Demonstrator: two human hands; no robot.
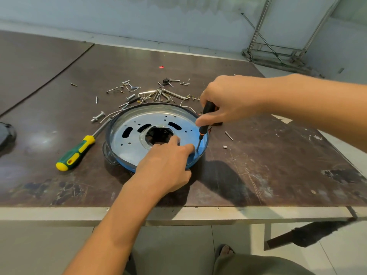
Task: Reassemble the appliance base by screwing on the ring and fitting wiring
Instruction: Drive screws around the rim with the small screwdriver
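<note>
The round appliance base [127, 147] lies on the table, a shiny metal ring plate [137, 133] with slots and small holes set inside its dark rim. My right hand [228, 102] grips a black-and-orange screwdriver [204, 128] held nearly upright, its tip down on the plate's near right edge. My left hand [168, 167] rests on the plate's near side, index finger and thumb stretched toward the screwdriver tip. Whether a screw sits under the tip is hidden. A thin white wire [188, 106] runs along the base's far rim.
A green-and-yellow screwdriver [77, 151] lies left of the base. Several loose screws, bolts and bent metal clips [147, 94] are scattered behind it. Two small screws [228, 135] lie to the right. A dark object [6, 133] sits at the left edge. The table's front edge [178, 213] is close.
</note>
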